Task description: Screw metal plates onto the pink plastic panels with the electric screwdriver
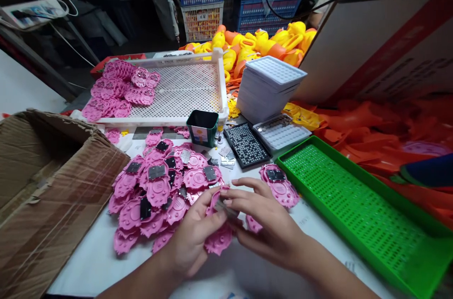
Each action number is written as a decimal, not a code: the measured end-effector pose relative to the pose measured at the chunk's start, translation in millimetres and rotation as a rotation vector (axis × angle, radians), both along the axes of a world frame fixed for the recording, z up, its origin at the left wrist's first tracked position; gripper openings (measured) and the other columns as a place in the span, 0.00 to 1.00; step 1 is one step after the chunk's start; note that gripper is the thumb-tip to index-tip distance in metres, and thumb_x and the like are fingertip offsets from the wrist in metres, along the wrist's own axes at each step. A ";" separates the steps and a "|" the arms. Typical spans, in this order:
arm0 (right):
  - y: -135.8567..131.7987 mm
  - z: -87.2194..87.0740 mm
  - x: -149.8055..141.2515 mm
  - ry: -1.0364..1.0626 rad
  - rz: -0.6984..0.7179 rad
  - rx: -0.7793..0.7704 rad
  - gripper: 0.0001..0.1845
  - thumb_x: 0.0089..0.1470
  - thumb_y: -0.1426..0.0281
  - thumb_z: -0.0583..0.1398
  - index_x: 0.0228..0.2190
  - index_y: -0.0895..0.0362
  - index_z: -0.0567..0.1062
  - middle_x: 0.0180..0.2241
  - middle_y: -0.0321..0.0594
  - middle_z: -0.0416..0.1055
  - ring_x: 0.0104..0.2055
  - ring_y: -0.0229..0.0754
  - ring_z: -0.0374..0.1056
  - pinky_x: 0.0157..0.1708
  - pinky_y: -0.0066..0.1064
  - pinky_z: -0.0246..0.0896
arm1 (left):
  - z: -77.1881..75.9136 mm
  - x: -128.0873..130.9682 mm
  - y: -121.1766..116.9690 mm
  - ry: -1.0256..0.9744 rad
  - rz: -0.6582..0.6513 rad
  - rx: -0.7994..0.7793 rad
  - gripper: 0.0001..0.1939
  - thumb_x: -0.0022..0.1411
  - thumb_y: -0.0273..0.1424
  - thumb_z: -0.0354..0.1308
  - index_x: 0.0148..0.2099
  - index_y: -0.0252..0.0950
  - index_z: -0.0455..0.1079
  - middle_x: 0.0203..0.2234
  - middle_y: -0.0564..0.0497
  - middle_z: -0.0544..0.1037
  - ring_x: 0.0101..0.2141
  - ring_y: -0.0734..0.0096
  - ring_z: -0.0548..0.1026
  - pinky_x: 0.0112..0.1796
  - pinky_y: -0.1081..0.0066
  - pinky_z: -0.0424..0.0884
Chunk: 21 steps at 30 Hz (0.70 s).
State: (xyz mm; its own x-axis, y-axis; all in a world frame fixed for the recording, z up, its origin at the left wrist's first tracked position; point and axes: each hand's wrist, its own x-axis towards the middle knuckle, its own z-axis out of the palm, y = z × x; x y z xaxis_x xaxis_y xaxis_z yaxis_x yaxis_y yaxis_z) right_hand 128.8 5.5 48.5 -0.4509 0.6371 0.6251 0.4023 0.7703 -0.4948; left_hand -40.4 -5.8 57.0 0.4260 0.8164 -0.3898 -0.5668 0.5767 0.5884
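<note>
My left hand [193,237] grips a pink plastic piece [218,238] low in the middle of the white table. My right hand [264,221] pinches a small grey metal plate [226,208] against the top of that pink piece. A heap of pink pieces [159,190], several with grey plates fitted, lies just left of my hands. Two more pink pieces [279,186] lie right of my right hand.
An open cardboard box [46,186] fills the left. A green perforated tray [354,209] lies at the right. Behind are a white crate [184,91] holding pink pieces, a small dark green cup [202,128], a black parts tray [246,144], stacked white trays [269,87] and yellow-orange toys [255,46].
</note>
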 end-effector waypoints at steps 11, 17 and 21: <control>-3.4 1.8 -6.4 0.041 -0.262 0.113 0.07 0.50 0.71 0.62 0.34 0.56 0.71 0.43 0.46 0.70 0.49 0.47 0.65 0.47 0.41 0.66 | -1.3 -1.6 -1.6 0.091 0.070 0.020 0.20 0.52 0.29 0.70 0.47 0.39 0.70 0.33 0.52 0.80 0.32 0.73 0.78 0.35 0.75 0.71; -2.5 0.3 -6.6 0.048 -0.249 0.119 0.09 0.49 0.75 0.61 0.36 0.57 0.71 0.42 0.47 0.71 0.48 0.46 0.66 0.46 0.42 0.68 | 2.8 -0.6 0.4 0.080 0.030 0.079 0.21 0.52 0.29 0.70 0.46 0.39 0.66 0.32 0.52 0.80 0.33 0.72 0.78 0.37 0.74 0.72; -2.3 0.4 -4.8 0.034 -0.218 0.116 0.10 0.50 0.75 0.62 0.37 0.57 0.71 0.43 0.47 0.71 0.49 0.47 0.66 0.46 0.42 0.69 | 2.2 0.3 -1.2 0.083 0.018 0.106 0.22 0.54 0.32 0.68 0.48 0.40 0.63 0.33 0.52 0.80 0.34 0.70 0.79 0.37 0.73 0.71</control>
State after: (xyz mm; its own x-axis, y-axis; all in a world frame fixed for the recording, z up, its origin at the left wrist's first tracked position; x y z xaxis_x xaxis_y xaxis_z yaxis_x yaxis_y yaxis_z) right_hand 124.0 3.2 48.9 -0.2884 0.6396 0.7125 0.5496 0.7199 -0.4239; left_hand -40.2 -7.0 59.2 0.3811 0.8619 -0.3344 -0.5230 0.4993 0.6908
